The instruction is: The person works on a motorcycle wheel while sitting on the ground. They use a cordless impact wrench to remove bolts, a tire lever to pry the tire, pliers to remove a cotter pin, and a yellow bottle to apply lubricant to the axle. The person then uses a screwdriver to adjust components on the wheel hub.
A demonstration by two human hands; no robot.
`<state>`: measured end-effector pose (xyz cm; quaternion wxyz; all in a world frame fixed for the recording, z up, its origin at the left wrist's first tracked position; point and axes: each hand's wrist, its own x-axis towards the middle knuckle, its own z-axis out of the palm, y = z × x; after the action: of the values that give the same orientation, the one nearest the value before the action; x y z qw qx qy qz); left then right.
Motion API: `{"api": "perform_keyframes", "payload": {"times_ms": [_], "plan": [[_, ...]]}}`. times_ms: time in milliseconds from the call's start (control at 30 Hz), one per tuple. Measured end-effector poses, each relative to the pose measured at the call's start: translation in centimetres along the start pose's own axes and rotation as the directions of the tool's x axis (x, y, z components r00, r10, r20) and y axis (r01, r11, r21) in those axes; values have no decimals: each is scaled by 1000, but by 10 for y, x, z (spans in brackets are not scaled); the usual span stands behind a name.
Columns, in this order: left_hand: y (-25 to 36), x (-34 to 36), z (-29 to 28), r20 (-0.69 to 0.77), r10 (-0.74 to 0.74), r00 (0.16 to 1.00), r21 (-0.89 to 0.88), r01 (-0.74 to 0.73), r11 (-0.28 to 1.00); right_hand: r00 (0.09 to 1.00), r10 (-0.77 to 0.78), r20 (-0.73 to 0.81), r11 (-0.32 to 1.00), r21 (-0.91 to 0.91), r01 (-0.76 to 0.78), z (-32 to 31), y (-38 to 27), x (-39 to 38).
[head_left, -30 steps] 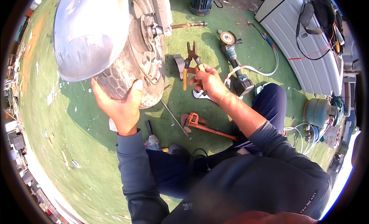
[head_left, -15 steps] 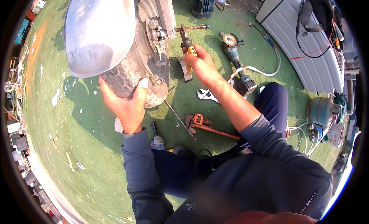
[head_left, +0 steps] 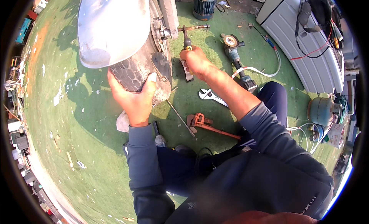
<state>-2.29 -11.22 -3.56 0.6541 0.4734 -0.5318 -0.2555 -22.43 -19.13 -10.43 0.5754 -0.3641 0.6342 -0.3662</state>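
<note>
My left hand (head_left: 132, 99) is spread against the worn tyre (head_left: 128, 76), with the thumb on its right side and the fingers on its left. A shiny silver mudguard (head_left: 113, 29) hides the upper tyre. From the hub a long axle bolt (head_left: 198, 27) sticks out to the right. My right hand (head_left: 196, 62) is closed round the handle of what looks like a hammer (head_left: 187, 43). The tool's dark metal head reaches up to the bolt and seems to touch it; my fingers hide most of its yellow handle. Just below that hand, a curved metal piece (head_left: 187, 73) lies on the green floor.
An angle grinder (head_left: 236, 58), an adjustable wrench (head_left: 211, 96), an orange pipe wrench (head_left: 209, 126) and a thin rod (head_left: 180, 118) lie around me. A blue motor (head_left: 203, 6) stands behind. To the right are a white panelled box (head_left: 303, 39) and a gas cylinder (head_left: 321, 111).
The tyre and mudguard have shifted right and slightly up, and my left hand has moved with them. My right hand has turned slightly, covering more of the yellow handle.
</note>
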Motion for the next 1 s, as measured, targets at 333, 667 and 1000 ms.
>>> {"api": "perform_keyframes", "payload": {"times_ms": [333, 667, 1000], "plan": [[15, 3, -2, -97, -24, 995, 10, 25, 1000, 989, -92, 120, 995, -22, 96, -22, 11, -1], [18, 1, -19, -59, -37, 998, -35, 35, 999, 854, 442, 274, 866, 118, -486, -5, -84, -37], [12, 17, -13, -83, -40, 996, -126, 29, 992, 881, -411, 234, 649, -603, 463, -68, 4, -7]]}}
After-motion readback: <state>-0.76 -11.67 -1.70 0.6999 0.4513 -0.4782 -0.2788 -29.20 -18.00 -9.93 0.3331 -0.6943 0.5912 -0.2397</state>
